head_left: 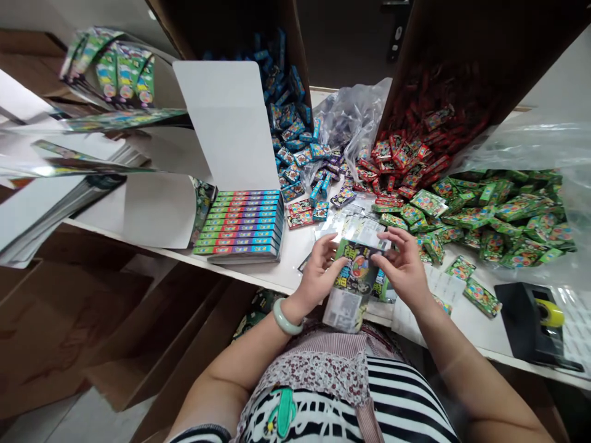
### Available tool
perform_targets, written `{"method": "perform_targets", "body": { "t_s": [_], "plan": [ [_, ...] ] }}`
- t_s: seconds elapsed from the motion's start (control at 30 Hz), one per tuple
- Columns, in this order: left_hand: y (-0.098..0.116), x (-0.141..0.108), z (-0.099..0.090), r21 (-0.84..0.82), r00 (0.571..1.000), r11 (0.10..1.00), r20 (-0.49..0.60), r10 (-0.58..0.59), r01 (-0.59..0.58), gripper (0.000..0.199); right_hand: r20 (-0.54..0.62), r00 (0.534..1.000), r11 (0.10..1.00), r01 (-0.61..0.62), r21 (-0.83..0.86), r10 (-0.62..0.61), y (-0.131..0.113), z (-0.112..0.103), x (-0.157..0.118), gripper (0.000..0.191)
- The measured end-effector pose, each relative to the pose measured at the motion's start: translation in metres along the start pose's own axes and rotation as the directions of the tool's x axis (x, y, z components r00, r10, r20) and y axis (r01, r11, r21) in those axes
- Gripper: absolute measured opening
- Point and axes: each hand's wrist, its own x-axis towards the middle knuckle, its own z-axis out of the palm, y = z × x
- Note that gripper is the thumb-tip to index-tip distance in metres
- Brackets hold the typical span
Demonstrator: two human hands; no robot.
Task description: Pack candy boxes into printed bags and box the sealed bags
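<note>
Between my hands is a dark printed cardboard packet (353, 271) with a green edge and a greyish lower panel. My left hand (318, 267) is closed on its left side, thumb across the front. On the other side, my right hand (402, 267) has its thumb and fingers pinched at the upper right edge. Other printed flat pieces (360, 226) lie on the table just beyond. To the left, an open display box (244, 224) holds rows of small green, red, purple and blue packs, its white lid (226, 123) standing up.
Loose blue packs (293, 151), red packs (406, 160) and green packs (503, 212) are heaped along the back and right. A black tape dispenser (526, 323) stands near the front right edge. Folded printed cartons (120, 67) are at left; cardboard boxes (60, 326) sit below.
</note>
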Motion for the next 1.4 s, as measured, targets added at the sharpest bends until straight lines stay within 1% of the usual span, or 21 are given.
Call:
{"method": "perform_targets", "body": {
  "t_s": [0.03,0.1,0.17,0.27,0.33,0.4,0.47,0.53,0.6,0.67,0.77,0.83,0.9,0.97,1.0,1.13,1.2,1.27,1.33,1.4],
  "plan": [
    [-0.005,-0.004,0.002,-0.057,0.999,0.998,-0.019,-0.033,0.032,0.054,-0.065,0.998,0.999,-0.012,0.034,0.015,0.005,0.004,-0.005,0.054],
    [-0.015,-0.012,0.006,-0.12,0.996,0.989,-0.014,-0.085,0.083,0.059,-0.14,0.988,0.995,-0.053,0.091,0.065,0.012,0.011,-0.015,0.048],
    [-0.021,-0.017,0.009,-0.146,0.993,0.983,0.006,-0.116,0.116,0.06,-0.172,0.978,0.986,-0.094,0.141,0.118,0.015,0.017,-0.024,0.042],
    [-0.024,-0.02,0.01,-0.173,0.994,0.979,-0.014,-0.108,0.104,0.068,-0.181,0.973,0.981,-0.114,0.156,0.142,0.012,0.018,-0.031,0.042],
    [-0.022,-0.019,0.01,-0.174,0.996,0.981,-0.01,-0.091,0.088,0.065,-0.16,0.978,0.987,-0.114,0.114,0.132,0.008,0.013,-0.033,0.039],
    [-0.019,-0.017,0.009,-0.153,0.996,0.984,0.041,-0.085,0.09,0.056,-0.125,0.985,0.993,-0.111,0.042,0.115,0.006,0.004,-0.033,0.032],
    [-0.015,-0.014,0.009,-0.117,0.993,0.99,0.097,-0.071,0.082,0.047,-0.062,0.993,0.994,-0.104,-0.042,0.101,0.005,-0.006,-0.032,0.026],
    [-0.01,-0.008,0.01,-0.08,0.995,0.996,0.094,-0.026,0.034,0.033,0.003,0.996,0.991,-0.083,-0.102,0.084,0.005,-0.015,-0.029,0.025],
    [-0.003,0.0,0.011,-0.075,0.998,0.997,0.057,0.025,-0.021,0.024,0.031,0.997,0.993,-0.071,-0.095,0.074,0.004,-0.02,-0.025,0.028],
    [0.003,0.008,0.013,-0.112,0.998,0.993,0.047,0.031,-0.025,0.024,0.017,0.995,0.995,-0.099,-0.017,0.099,0.002,-0.022,-0.02,0.028],
    [0.009,0.015,0.016,-0.161,0.998,0.986,0.059,-0.031,0.04,0.025,0.011,0.984,0.979,-0.175,0.102,0.175,-0.002,-0.022,-0.017,0.032],
    [0.009,0.017,0.016,-0.146,0.998,0.988,0.041,-0.038,0.044,0.026,0.009,0.986,0.981,-0.167,0.095,0.167,-0.004,-0.021,-0.016,0.028],
    [0.008,0.017,0.016,-0.123,0.999,0.992,0.044,-0.001,0.006,0.02,0.011,0.994,0.992,-0.113,0.05,0.112,-0.007,-0.021,-0.017,0.021],
    [0.009,0.019,0.015,-0.112,0.998,0.993,0.051,0.032,-0.026,0.017,0.031,0.998,0.998,-0.064,0.014,0.063,-0.011,-0.022,-0.015,0.022],
    [0.011,0.02,0.016,-0.106,0.998,0.994,0.051,0.03,-0.025,0.017,0.048,0.997,0.998,-0.059,0.007,0.059,-0.013,-0.022,-0.013,0.023],
    [0.019,0.027,0.021,-0.073,0.998,0.996,0.026,-0.058,0.06,0.019,0.124,0.983,0.99,-0.138,0.022,0.134,-0.019,-0.028,0.001,0.022],
    [0.022,0.03,0.022,-0.076,0.995,0.993,0.055,-0.086,0.09,0.02,0.176,0.97,0.984,-0.175,0.026,0.168,-0.021,-0.03,0.008,0.021],
    [0.024,0.031,0.02,-0.092,0.989,0.99,0.114,-0.097,0.107,0.021,0.222,0.956,0.981,-0.196,0.007,0.19,-0.022,-0.033,0.01,0.022],
    [0.024,0.031,0.016,-0.124,0.979,0.988,0.189,-0.071,0.096,0.022,0.256,0.946,0.979,-0.201,-0.016,0.199,-0.024,-0.035,0.008,0.024],
    [0.024,0.03,0.009,-0.149,0.967,0.988,0.256,-0.01,0.05,0.023,0.276,0.945,0.985,-0.171,-0.028,0.172,-0.025,-0.038,0.003,0.024]
  ]
}}
